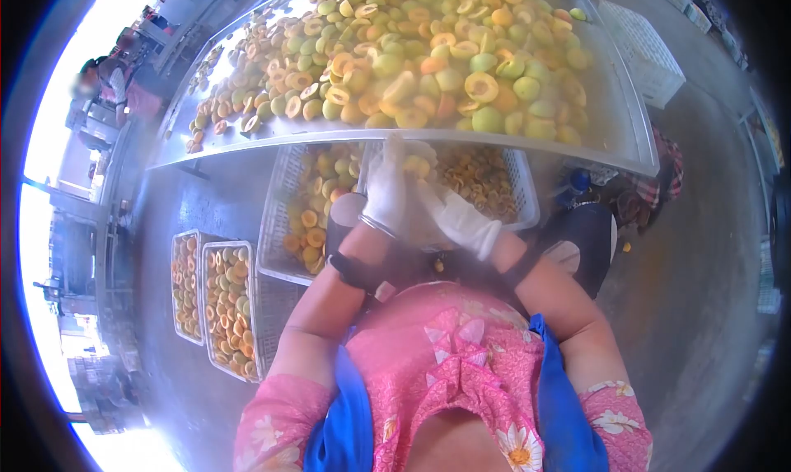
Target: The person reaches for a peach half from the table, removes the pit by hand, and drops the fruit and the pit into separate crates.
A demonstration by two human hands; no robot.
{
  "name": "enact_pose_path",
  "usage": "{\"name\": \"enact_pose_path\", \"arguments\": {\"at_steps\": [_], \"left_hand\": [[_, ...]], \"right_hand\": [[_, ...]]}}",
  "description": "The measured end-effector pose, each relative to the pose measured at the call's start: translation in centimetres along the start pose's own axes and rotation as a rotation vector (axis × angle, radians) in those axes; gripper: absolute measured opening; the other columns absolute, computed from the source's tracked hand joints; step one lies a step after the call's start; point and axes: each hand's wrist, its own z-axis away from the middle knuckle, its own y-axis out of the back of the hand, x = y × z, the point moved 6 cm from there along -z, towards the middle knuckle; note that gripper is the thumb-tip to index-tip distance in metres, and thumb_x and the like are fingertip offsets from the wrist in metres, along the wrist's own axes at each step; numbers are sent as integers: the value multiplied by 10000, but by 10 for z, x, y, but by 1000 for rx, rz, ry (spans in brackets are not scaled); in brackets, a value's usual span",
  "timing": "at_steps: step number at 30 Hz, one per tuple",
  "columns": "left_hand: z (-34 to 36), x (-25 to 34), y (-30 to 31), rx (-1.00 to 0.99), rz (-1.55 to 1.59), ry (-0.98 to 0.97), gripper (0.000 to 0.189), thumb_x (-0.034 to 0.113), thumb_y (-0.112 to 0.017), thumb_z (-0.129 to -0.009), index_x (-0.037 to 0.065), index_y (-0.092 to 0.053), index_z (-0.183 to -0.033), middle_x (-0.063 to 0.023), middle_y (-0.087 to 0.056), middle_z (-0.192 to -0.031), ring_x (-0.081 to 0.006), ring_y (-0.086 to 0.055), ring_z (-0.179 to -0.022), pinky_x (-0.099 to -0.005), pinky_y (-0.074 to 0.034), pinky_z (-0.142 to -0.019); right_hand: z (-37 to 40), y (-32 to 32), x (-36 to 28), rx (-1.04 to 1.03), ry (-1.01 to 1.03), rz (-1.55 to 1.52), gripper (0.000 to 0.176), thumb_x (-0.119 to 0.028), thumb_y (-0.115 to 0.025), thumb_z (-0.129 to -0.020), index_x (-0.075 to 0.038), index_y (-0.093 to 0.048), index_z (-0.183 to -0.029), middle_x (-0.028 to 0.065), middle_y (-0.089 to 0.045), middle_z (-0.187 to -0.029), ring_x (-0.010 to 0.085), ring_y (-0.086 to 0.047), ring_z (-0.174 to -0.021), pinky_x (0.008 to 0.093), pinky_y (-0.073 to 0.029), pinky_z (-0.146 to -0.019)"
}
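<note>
Both my hands wear white gloves and meet just below the front edge of a metal table (pixel 280 139) heaped with halved yellow-green fruit (pixel 481 86). My left hand (pixel 387 190) points upward, its fingers closed near a piece of fruit (pixel 417 166). My right hand (pixel 463 218) slants in from the right, its fingertips close to the same piece; haze blurs the exact grip. Beneath the hands stand a white crate (pixel 276 216) of fruit halves on the left and a crate (pixel 530 193) of small brown pits or pieces on the right.
Two white crates (pixel 257 307) (pixel 175 262) of fruit halves stand on the floor at the left. A white crate (pixel 643 51) is at the table's right end. Another person (pixel 124 89) is at the far left; a plaid cloth (pixel 666 171) lies at the right.
</note>
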Motion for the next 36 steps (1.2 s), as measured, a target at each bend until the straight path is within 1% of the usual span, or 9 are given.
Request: {"name": "enact_pose_path", "arguments": {"at_steps": [1,6,9,10,13,17,22,31,36], "left_hand": [[-6,-13,9,71,-64,-99,513,480,-490,-1008,-4,-659,-998,-114,-689,-900,-193,-659,-789,-323,-554,-715],[-4,-5,5,-8,48,120,520,473,-480,-1015,-9,-671,-966,-105,-684,-866,-174,-644,-742,-309,-545,-677],[-8,-5,8,9,-141,-28,539,491,-486,-1008,-7,-680,-936,-105,-688,-848,-172,-640,-719,-301,-536,-668],[-8,-7,10,93,-308,-224,561,509,-479,-1005,-6,-686,-919,-105,-692,-834,-169,-635,-700,-297,-529,-659],[-2,-3,5,81,-248,-102,583,519,-461,-1008,-12,-686,-923,-104,-691,-818,-169,-633,-691,-298,-524,-654],[-5,-1,1,-191,-172,132,581,485,-434,-1022,-17,-685,-870,-125,-692,-809,-183,-637,-692,-302,-527,-662],[-8,0,0,-447,-514,-56,517,417,-437,-1030,-17,-676,-880,-143,-696,-839,-204,-649,-725,-332,-544,-684],[-7,-19,11,-104,636,235,445,484,-460,-1013,86,-600,-872,-101,-642,-837,-248,-630,-746,-384,-549,-656],[-27,12,118,333,364,4,341,371,-550,-1004,42,-641,-999,-100,-706,-908,-212,-686,-790,-335,-581,-706]], "right_hand": [[0,2,-7,120,158,156,469,-529,-427,-1016,-109,-599,-1132,7,-542,-692,122,-476,-486,282,-393,-434],[8,0,8,-182,-385,-238,458,-523,-417,-1021,-109,-594,-1105,11,-523,-646,121,-446,-446,291,-361,-403],[-2,-8,-15,-41,-26,-28,428,-515,-415,-1025,-112,-555,-1055,-27,-456,-600,103,-382,-417,286,-308,-371],[3,-8,-9,-24,-180,-57,428,-520,-414,-1023,-114,-546,-1044,-35,-444,-597,100,-369,-413,284,-299,-366],[12,-7,-5,-92,-354,-270,416,-529,-420,-1018,-131,-538,-995,-63,-406,-587,77,-327,-408,267,-252,-362],[17,-15,-6,-300,-490,-499,348,-518,-445,-1013,-192,-500,-904,-104,-309,-565,32,-221,-402,232,-145,-373],[27,-21,-6,-370,-744,-675,378,-551,-475,-994,-184,-522,-916,-107,-320,-567,27,-239,-393,217,-146,-359],[26,-44,-5,-680,-698,-1421,390,-502,-361,-1045,-140,-501,-1017,-87,-311,-600,8,-231,-372,197,-180,-303],[5,-23,30,-202,-631,-1537,454,-540,-432,-1007,-107,-568,-1015,-75,-377,-602,36,-307,-400,208,-253,-353]]}}
